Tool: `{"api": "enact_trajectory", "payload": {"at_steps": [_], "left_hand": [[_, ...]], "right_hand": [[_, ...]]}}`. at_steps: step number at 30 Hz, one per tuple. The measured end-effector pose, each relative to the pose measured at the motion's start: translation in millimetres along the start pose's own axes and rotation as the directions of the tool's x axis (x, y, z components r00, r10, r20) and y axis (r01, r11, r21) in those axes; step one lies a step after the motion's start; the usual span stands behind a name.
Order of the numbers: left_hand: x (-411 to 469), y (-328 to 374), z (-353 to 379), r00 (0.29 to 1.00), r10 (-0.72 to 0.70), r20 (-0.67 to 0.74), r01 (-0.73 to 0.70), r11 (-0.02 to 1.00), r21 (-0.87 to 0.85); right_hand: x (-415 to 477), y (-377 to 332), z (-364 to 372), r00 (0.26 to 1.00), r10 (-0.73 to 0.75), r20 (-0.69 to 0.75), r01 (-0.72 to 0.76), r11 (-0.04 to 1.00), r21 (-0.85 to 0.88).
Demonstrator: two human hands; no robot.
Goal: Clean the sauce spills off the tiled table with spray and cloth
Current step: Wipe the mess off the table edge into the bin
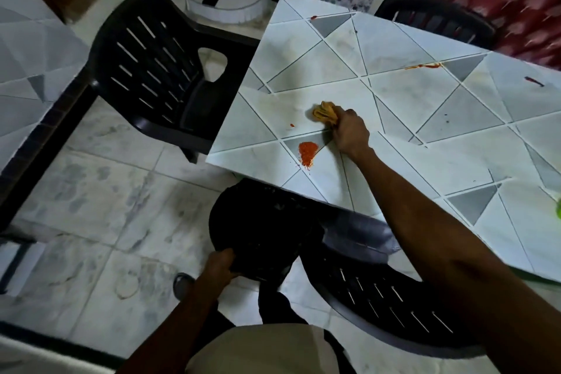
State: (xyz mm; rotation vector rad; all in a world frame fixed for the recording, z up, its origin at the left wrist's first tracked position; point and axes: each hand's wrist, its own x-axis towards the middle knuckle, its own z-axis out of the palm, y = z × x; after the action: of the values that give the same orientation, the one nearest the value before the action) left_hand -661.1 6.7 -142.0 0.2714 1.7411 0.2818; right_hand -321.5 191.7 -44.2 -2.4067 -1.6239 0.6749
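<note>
We see a pale desk point(409, 94) with grey triangles, orange-red sauce point(307, 152), a mustard-yellow cloth point(324, 112) and black chairs point(158, 70).

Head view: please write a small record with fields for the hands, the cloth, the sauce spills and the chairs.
right hand: grips the cloth on the tiled table
cloth: orange, bunched
left hand: holds the near chair by its back
spills: red patch near the table edge, beside the cloth; red streak farther away
other chair: black, left of the table
</note>
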Motion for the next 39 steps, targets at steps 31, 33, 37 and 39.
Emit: {"api": "enact_trajectory", "payload": {"at_steps": [31, 33, 37, 39], "left_hand": [[2, -4, 11, 0.992, -0.05, 0.116, 0.067, 0.987, -0.145], [2, -5, 12, 0.992, -0.04, 0.123, 0.058, 0.988, -0.145], [-1, -5, 15, 0.993, -0.048, 0.112, 0.064, 0.987, -0.146], [-2, -5, 16, 0.993, -0.047, 0.11, 0.063, 0.988, -0.144]], "right_hand": [[-145, -53, 47, 0.946, -0.312, -0.092, 0.325, 0.905, 0.273], [-131, -43, 23, 0.964, -0.201, -0.172, 0.246, 0.922, 0.3], [-104, -2, -1, 0.976, -0.068, -0.207, 0.091, 0.99, 0.105], [-102, 13, 4, 0.987, 0.005, -0.163, 0.01, 0.996, 0.089]]}}
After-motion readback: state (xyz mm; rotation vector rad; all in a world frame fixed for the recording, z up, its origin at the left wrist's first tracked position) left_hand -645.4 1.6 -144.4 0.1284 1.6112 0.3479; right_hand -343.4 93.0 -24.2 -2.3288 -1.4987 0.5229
